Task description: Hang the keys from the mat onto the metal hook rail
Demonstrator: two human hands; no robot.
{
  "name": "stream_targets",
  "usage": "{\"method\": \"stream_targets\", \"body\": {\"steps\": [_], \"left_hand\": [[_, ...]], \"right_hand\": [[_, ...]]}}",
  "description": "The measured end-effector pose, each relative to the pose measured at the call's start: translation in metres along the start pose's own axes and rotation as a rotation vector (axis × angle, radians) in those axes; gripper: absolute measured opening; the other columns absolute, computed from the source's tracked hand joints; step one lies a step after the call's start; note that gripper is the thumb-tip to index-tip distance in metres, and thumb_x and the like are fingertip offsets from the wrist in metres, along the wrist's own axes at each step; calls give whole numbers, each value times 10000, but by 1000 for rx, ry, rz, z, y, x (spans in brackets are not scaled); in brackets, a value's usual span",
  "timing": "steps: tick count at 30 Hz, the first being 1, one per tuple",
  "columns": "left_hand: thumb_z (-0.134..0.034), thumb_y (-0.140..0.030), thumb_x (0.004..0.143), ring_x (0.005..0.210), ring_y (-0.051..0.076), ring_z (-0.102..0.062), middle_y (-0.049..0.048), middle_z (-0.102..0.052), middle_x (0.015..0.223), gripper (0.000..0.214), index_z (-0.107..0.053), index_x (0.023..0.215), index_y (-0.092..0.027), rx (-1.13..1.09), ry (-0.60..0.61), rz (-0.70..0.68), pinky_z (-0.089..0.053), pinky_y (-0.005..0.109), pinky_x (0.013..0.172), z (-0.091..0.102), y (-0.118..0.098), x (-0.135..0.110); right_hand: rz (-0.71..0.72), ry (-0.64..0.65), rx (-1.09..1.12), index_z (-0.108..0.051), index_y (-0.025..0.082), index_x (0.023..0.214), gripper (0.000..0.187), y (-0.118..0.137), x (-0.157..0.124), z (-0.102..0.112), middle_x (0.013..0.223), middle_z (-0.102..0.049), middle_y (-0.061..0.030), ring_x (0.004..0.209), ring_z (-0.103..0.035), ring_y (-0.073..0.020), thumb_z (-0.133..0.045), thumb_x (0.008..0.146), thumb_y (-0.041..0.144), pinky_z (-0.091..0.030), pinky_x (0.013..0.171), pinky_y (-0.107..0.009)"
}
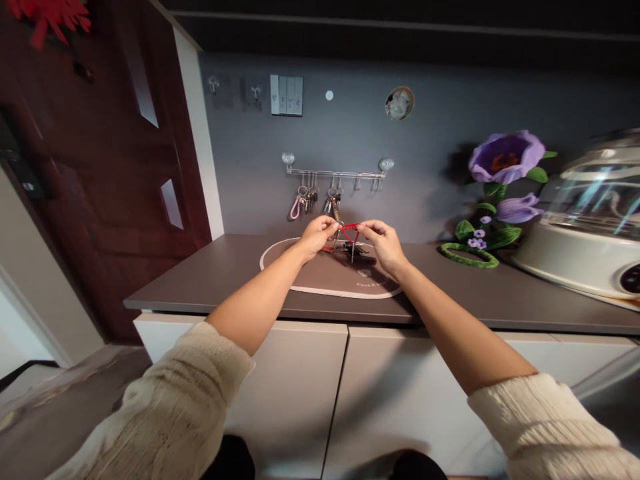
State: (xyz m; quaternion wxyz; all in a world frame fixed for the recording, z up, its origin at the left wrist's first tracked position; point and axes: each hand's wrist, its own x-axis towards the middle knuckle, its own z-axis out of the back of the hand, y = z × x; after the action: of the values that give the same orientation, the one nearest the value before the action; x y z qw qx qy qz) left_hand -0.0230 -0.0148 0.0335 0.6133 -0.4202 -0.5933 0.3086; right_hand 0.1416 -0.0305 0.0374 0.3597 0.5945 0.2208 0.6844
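Both hands are raised over the mat, with a thin red cord (352, 227) stretched between their fingertips. My left hand (319, 236) pinches the cord's left end, where a metal ring also seems to be. On the other side, my right hand (383, 243) pinches the cord between thumb and fingers. Below the cord hang keys (353, 252); dark small items are bunched with them, too small to tell apart. The brown oval mat (320, 279) with a pale rim lies on the counter underneath.
Behind the hands, a clear hook rail (335, 175) on the wall carries several key bunches (309, 199) and a pink loop (295, 208). At right stand purple plush flowers (507, 160) and a white appliance (565, 250) with a transparent cover. A dark red door (125, 200) is at left.
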Motion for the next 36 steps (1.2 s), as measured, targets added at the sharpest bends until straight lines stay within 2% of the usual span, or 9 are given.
{"method": "stream_targets", "body": {"steps": [5, 11, 19, 24, 31, 36], "left_hand": [[-539, -154, 743, 639, 79, -496, -7, -575, 717, 47, -494, 740, -141, 93, 40, -4, -378, 213, 634, -2, 3, -2], [-548, -192, 728, 613, 76, -461, -28, -518, 653, 72, -501, 715, -139, 193, 127, -96, -370, 221, 642, -3, 9, -3], [-606, -220, 671, 632, 94, -470, -19, -537, 642, 110, -539, 687, -135, 306, 208, -74, -389, 250, 681, -7, 4, -10], [-635, -248, 647, 644, 105, -494, -7, -568, 664, 145, -560, 697, -136, 299, 211, -60, -397, 260, 677, -6, 5, -10], [-623, -236, 656, 599, 81, -465, -24, -533, 614, 136, -551, 701, -129, 228, 196, -64, -388, 237, 638, -4, 7, -8], [-624, -261, 663, 631, 92, -497, 0, -574, 679, 171, -566, 751, -126, 187, 158, -54, -401, 228, 616, -3, 8, -6]], "right_hand": [[-13, 35, 82, -592, 183, 781, 252, -4, 1, 1, 805, -616, -11, 736, -537, -122, -575, 695, 419, -423, 713, -267], [-93, 64, 314, -592, 197, 756, 226, -6, 3, -1, 703, -575, 20, 618, -513, -85, -628, 657, 397, -425, 630, -233], [-182, 61, 464, -614, 189, 730, 218, 4, 1, -2, 705, -612, -2, 550, -495, -68, -678, 612, 361, -429, 575, -225], [-196, 67, 475, -622, 196, 711, 213, 8, 5, -3, 721, -627, -7, 565, -509, -75, -691, 598, 363, -439, 580, -229], [-174, 72, 419, -632, 178, 697, 227, 16, 15, -4, 736, -636, -15, 587, -501, -69, -687, 592, 372, -413, 558, -203], [-148, 91, 365, -633, 175, 704, 229, 23, 21, -5, 729, -634, -16, 601, -508, -75, -668, 610, 381, -399, 555, -203]]}}
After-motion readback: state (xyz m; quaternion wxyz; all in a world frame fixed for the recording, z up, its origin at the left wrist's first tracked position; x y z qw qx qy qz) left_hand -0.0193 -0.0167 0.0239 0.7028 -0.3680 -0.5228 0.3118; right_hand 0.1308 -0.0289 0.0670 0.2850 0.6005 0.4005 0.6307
